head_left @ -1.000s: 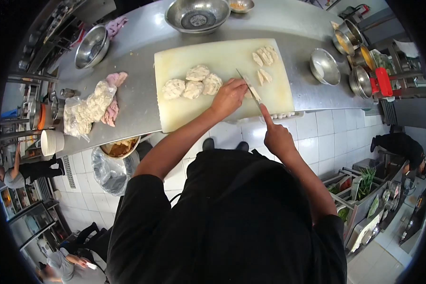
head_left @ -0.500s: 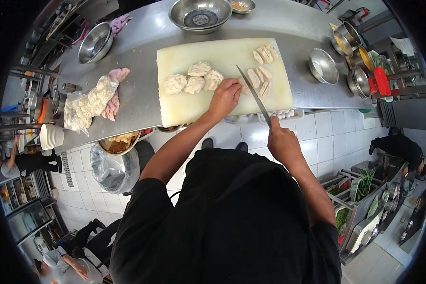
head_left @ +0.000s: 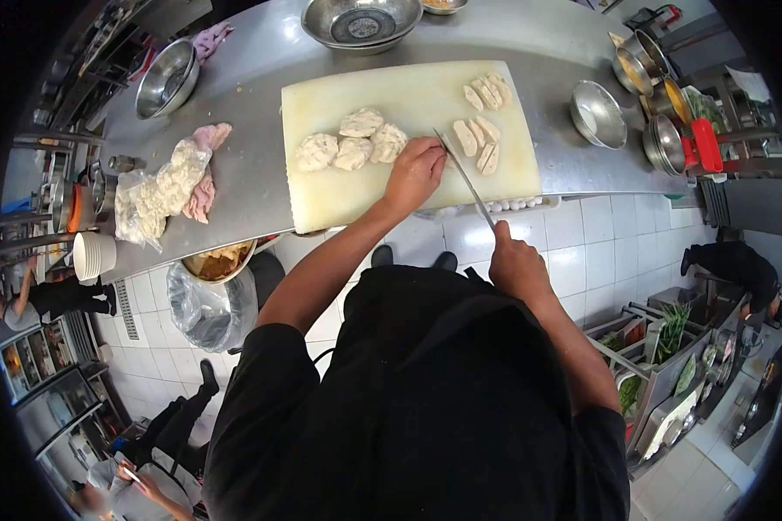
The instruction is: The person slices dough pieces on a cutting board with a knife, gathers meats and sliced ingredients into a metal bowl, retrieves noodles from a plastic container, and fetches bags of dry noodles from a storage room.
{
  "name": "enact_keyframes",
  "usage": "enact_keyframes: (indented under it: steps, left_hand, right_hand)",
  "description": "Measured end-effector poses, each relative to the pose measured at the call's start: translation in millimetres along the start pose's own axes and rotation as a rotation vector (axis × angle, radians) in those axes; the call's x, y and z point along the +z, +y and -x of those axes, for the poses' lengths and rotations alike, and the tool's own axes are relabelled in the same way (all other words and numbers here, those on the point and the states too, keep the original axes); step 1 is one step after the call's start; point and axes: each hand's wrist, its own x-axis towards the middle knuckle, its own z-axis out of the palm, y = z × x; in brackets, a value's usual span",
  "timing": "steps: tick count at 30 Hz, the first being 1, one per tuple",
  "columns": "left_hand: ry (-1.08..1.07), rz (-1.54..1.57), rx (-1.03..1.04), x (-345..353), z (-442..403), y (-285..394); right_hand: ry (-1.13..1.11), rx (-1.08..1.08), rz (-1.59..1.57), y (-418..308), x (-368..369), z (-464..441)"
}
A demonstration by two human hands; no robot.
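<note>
My left hand (head_left: 414, 176) rests on the cutting board (head_left: 382, 198), its fingers closed together on a pale dough piece that they mostly cover. Just right of the fingertips is the blade of a long knife (head_left: 466, 180). My right hand (head_left: 519, 265) is wrapped round its handle at the board's near edge. Beyond the blade lie pale dough slices (head_left: 488, 160), with a second group of slices (head_left: 490, 90) farther back. Several lumpy rounds of dough (head_left: 354, 154) sit left of my left hand.
On the steel table (head_left: 250, 130), a plastic bag of pale dough (head_left: 158, 201) lies left, with pinkish cloth beside it. Metal bowls stand at the back (head_left: 361, 24), left (head_left: 166, 80) and right (head_left: 599, 115). A lined bin (head_left: 210, 308) stands below. Other people are at the sides.
The knife's blade has tilted and now shows a narrower face, with its tip slightly nearer me. My left hand stays in about the same place. A person lower left has moved.
</note>
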Motion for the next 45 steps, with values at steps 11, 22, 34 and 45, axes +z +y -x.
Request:
enact_keyframes:
  steps: [11, 22, 34, 45]
  left_hand:
    - [0.023, 0.009, 0.013, 4, -1, -3]
    - [-0.169, -0.009, -0.293, -4, 3, 44]
    - [-0.113, -0.128, -0.378, 63, -47, 6]
    - [-0.292, -0.195, -0.325, 2, -79, 10]
  right_hand:
    - [0.002, -0.08, 0.062, 7, 10, -26]
    - [0.244, -0.231, -0.331, 25, -19, -27]
    - [0.239, 0.161, -0.839, 93, 0, 31]
    - [0.27, -0.053, -0.628, 86, 9, 23]
